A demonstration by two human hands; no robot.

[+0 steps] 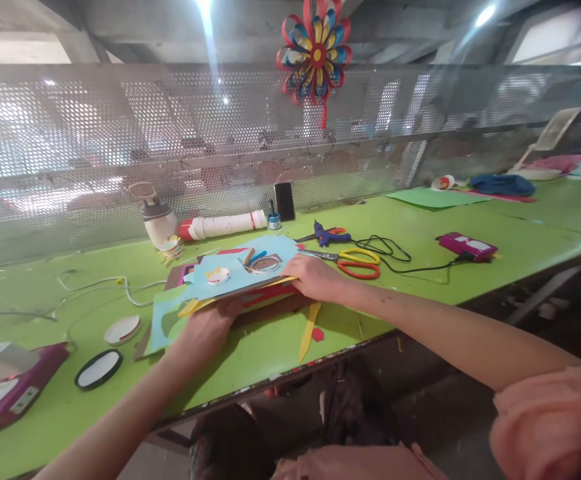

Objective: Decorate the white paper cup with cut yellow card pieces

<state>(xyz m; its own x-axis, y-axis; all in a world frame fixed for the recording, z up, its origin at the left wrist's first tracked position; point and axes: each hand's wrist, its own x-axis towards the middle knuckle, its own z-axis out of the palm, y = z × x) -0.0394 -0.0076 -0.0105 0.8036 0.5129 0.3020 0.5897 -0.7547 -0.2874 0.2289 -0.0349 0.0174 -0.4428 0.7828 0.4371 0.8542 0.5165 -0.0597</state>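
Observation:
A stack of coloured paper sheets [230, 277], light blue on top with red, yellow and brown beneath, lies on the green table [420, 267]. My left hand [205, 330] grips the stack's near edge, fingers tucked under it. My right hand [313, 277] holds the stack's right edge. On the blue sheet rest a small white paper flower [217, 275], a ring of paper strips [264, 264] and small sticks. A yellow paper strip [309, 330] lies just below the stack.
Scissors with yellow and orange handles [357, 261], a blue glue gun [330, 235] with a black cord, a pink box [467, 245], a white roll [223, 225], a jar [157, 217], round lids [99, 368], a perforated metal screen [120, 133] with a paper flower [315, 53] behind.

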